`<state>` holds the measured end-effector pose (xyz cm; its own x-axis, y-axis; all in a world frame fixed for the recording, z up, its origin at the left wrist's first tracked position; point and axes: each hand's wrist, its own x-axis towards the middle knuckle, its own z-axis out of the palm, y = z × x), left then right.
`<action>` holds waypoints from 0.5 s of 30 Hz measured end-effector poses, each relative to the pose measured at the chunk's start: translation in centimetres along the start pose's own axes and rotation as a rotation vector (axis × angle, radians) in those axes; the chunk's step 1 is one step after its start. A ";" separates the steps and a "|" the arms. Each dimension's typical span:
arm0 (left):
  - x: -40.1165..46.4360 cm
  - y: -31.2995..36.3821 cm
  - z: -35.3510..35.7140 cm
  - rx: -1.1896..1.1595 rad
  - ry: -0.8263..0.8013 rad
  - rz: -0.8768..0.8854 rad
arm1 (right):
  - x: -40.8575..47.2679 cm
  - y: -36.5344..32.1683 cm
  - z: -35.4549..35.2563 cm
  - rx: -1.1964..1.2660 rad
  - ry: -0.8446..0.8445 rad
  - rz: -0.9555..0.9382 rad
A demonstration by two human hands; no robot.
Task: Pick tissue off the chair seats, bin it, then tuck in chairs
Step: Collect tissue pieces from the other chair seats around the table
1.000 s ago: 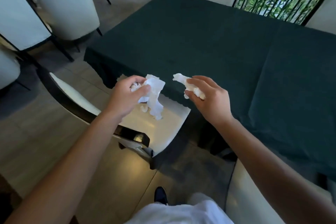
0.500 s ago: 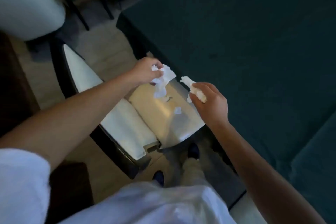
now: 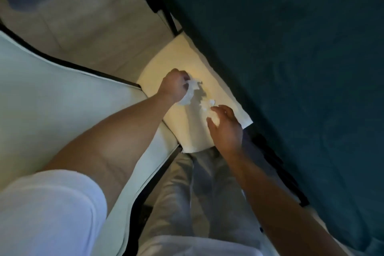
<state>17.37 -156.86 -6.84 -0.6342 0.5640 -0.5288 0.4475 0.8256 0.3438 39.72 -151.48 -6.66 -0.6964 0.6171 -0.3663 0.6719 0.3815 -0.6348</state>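
A cream chair seat (image 3: 182, 64) shows below me, half under the dark green tablecloth (image 3: 291, 68). My left hand (image 3: 173, 85) hovers over the seat's middle, closed on a crumpled white tissue (image 3: 190, 93) that hangs from its fingers. My right hand (image 3: 225, 124) is low over the seat's near right part, fingers curled around a white tissue wad (image 3: 214, 119). A small loose tissue scrap (image 3: 206, 105) lies on the seat just beyond its fingertips. The chair's pale backrest (image 3: 52, 100) runs along the left.
The table's cloth edge (image 3: 218, 81) drops along the seat's right side. Tiled floor (image 3: 93, 16) lies beyond the chair at upper left. My legs in light trousers (image 3: 197, 193) stand close against the seat's near edge.
The view has tipped down and closer to the seat. Both hands have dropped toward the seat, still holding their tissue; the right hand now reaches at the loose scraps.
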 end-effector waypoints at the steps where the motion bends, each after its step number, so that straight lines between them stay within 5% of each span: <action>1: 1.1 -0.4 1.2 0.032 0.003 0.023 | 0.7 0.8 1.3 -0.007 0.012 0.019; 10: 8.0 -4.7 9.8 0.209 0.143 0.197 | 5.9 5.5 11.7 -0.212 0.165 -0.119; 15: 8.0 -4.6 9.9 0.266 0.141 0.225 | 8.0 6.0 12.3 -0.368 0.077 -0.105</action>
<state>16.49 -156.33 -20.38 -0.5739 0.7430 -0.3443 0.7217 0.6576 0.2160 35.10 -152.70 -21.76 -0.7548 0.6061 -0.2510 0.6531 0.6582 -0.3746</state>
